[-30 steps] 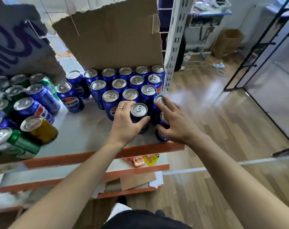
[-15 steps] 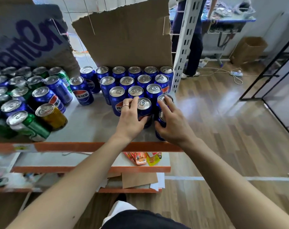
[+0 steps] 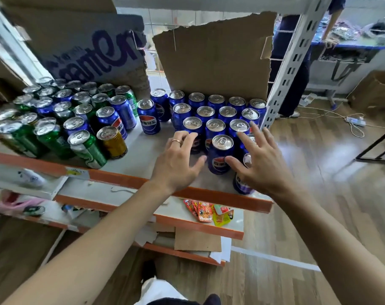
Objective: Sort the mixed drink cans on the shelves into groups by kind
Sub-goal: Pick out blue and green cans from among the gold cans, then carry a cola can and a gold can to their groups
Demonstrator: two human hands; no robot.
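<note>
— Two hands are by one can. Which can?
— The blue metal can with the red, white and blue round sign (image 3: 220, 154). It stands up straight near the front edge of the white shelf with the orange rim (image 3: 121, 178).
— What is the left hand doing?
— The left hand (image 3: 176, 164) is just left of that can. Its fingers are spread wide and it holds nothing. A thin ring (image 3: 176, 140) is on one finger. The thumb tip is very close to the can, but I cannot tell if it touches.
— And the right hand?
— The right hand (image 3: 260, 161) is just right of that can. Its fingers are spread wide too, with nothing in them. It hides part of another blue can (image 3: 242, 186).
— What is behind that can?
— Many blue cans in neat rows (image 3: 227, 112), and behind them a torn brown cardboard sheet (image 3: 215, 60).
— And far to the left of it?
— A mixed bunch of green and blue cans (image 3: 77, 125), with one shiny yellow can (image 3: 112, 143) among them.
— And below that can?
— Some bright snack packs (image 3: 209, 211) on a lower shelf (image 3: 237, 219).
</note>
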